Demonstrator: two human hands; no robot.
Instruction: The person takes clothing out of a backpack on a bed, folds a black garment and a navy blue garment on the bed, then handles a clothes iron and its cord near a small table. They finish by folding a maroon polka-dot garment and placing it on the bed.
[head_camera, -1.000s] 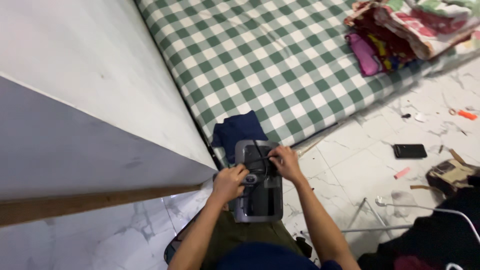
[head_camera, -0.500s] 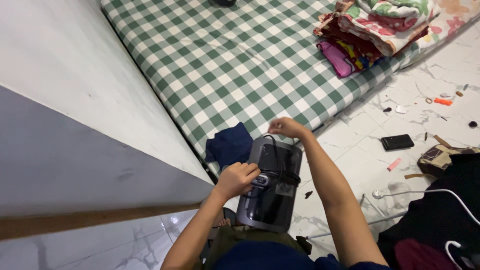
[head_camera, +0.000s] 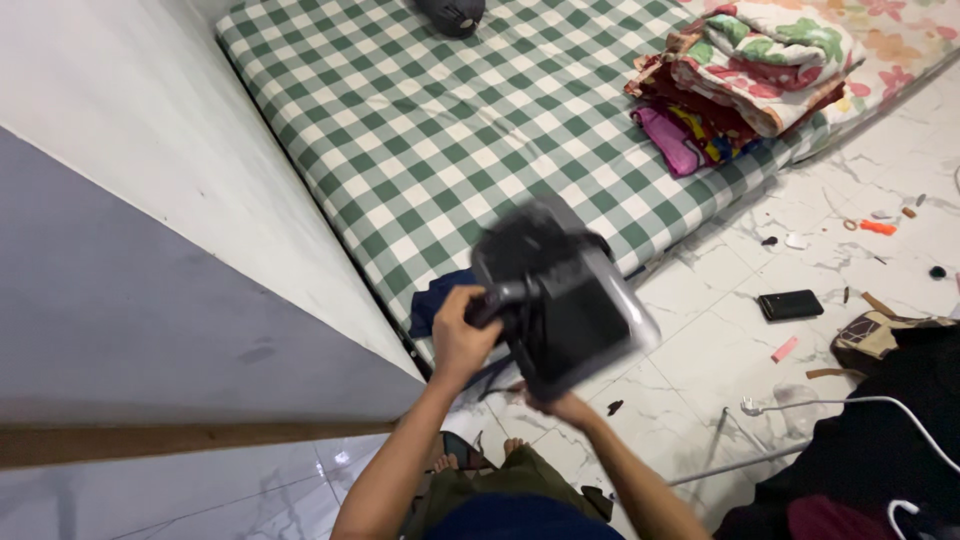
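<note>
Both hands grip the blurred dark grey device held up over the mattress edge, the right hand clasping its underside, the left hand closed round its side handle, with the green checked mattress beyond it.

bright, even light, centre motion-blurred
</note>
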